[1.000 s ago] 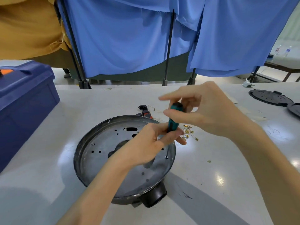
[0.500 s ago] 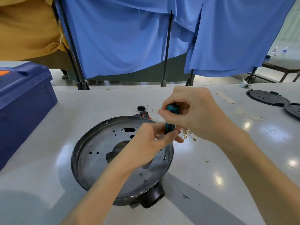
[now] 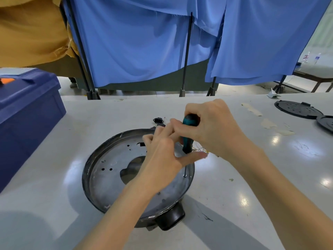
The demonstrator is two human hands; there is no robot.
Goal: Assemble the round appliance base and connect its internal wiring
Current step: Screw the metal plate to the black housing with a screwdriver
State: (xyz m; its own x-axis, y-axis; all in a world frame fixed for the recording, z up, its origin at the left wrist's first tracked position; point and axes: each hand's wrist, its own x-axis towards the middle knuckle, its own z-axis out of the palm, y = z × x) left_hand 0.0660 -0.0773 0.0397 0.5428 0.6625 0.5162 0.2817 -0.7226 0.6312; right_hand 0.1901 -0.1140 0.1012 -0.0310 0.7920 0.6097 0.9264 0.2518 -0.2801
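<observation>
Loosened since the earlier frame, the left hand (image 3: 162,150) is now spread, its fingers blurred, thumb laid straight beneath the screwdriver's (image 3: 188,134) teal handle. At far left a blue box (image 3: 27,114) is set on the white table (image 3: 234,186). The round metal base (image 3: 108,174) is placed mid-table. The screwdriver is held upright, tip on a screw (image 3: 185,175) near the base's right rim. Its handle top is gripped by the curled right hand (image 3: 216,129). Two black discs (image 3: 297,109) are seen far right.
</observation>
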